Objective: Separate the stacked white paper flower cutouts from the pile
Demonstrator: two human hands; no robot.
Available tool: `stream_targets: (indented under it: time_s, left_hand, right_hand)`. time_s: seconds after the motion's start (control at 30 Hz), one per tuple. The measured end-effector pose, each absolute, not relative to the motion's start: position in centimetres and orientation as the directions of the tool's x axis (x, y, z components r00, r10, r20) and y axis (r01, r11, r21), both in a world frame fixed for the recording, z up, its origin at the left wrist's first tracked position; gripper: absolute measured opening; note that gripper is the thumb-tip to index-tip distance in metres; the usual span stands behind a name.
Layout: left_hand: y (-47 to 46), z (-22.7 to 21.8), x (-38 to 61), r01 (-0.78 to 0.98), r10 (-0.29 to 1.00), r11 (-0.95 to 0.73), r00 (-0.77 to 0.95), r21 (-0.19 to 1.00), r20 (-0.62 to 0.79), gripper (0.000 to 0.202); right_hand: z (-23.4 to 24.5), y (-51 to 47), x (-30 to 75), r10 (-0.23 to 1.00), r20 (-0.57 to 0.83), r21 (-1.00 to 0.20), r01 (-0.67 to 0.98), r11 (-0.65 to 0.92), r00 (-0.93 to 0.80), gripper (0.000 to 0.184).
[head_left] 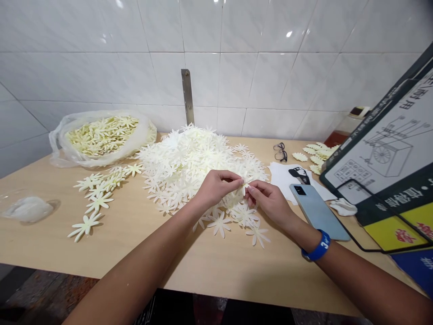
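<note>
On the pale wood-grain tabletop (189,266), straight ahead of us, lies a broad heap of thin white many-petalled flower cutouts (189,162), and above its right flank our bare hands meet. Our left hand (218,185) pinches a small white petalled piece (244,189) between thumb and fingertips; our right hand (269,198), ringed by a bright blue wristband (317,246), appears to pinch the same piece from the other side, its outer fingers curled inward. Fingers cover most of it, so we cannot tell whether it is one layer or several. We judge that the double pinch suits something so thin, keeping it steady and apart from its neighbours. Taking our hands as the dial's centre, the heap spreads mostly towards ten o'clock, within easy reach. Also at ten, but farther off, an open translucent plastic bag (57,140) probably keeps its pale yellow flower cutouts (104,135) from mixing with the white ones; more yellow ones trail loose at nine. At four, a light blue smartphone (321,214) lies flat, perhaps set aside to leave our wrists room, and dark-framed glasses (280,152) rest between one and two.
</note>
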State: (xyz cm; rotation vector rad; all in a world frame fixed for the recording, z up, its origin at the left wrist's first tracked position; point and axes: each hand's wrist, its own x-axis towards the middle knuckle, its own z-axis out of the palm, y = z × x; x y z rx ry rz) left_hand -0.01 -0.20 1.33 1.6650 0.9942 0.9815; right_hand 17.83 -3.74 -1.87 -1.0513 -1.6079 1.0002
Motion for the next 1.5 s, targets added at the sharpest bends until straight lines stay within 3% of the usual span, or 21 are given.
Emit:
stream_targets:
  time_s: [0.23,0.5,0.63,0.73,0.87,1.1,1.3,1.5]
  left_hand:
    - [-0.2,0.9,0.1,0.226,0.915,-0.276,0.361,0.934,0.183,0.014]
    - [-0.1,0.4,0.2,0.338,0.826,-0.517,0.437,0.786,0.356,0.008]
    - [0.3,0.7,0.0,0.22,0.898,-0.385,0.314,0.896,0.308,0.01]
    - [0.9,1.1,-0.5,0.015,0.967,-0.215,0.146,0.977,0.21,0.018]
    - [1.4,1.4,-1.0,-0.177,0.994,-0.075,0.066,0.981,0.088,0.021]
    - [1.9,0.5,-1.1,-0.158,0.992,-0.091,0.073,0.983,0.103,0.035]
    - [2.1,0.1,-1.1,-0.111,0.989,-0.059,0.13,0.992,0.073,0.036]
    - [1.9,0.7,-0.8,-0.204,0.986,-0.035,0.151,0.978,0.066,0.032]
  right_hand:
    - [-2.0,-3.7,17.9,0.946,0.241,-0.943,0.178,0.281,-0.219,0.036]
    - [-2.4,-3.2,18.1,0.962,0.148,-0.98,0.095,0.174,-0.23,0.04]
    - [-2.4,-3.2,18.1,0.963,0.165,-0.976,0.106,0.19,-0.212,0.037]
    - [-2.3,-3.2,18.1,0.97,0.183,-0.973,0.114,0.203,-0.159,0.036]
    - [-2.2,-3.1,18.1,0.974,0.175,-0.976,0.101,0.191,-0.143,0.035]
    - [-2.3,-3.1,18.1,0.981,0.122,-0.991,0.041,0.13,-0.151,0.03]
    - [-2.4,-3.0,18.2,0.98,0.105,-0.994,0.023,0.11,-0.168,0.027]
    - [-2.5,-3.0,18.3,0.986,0.111,-0.994,-0.007,0.111,-0.122,0.026]
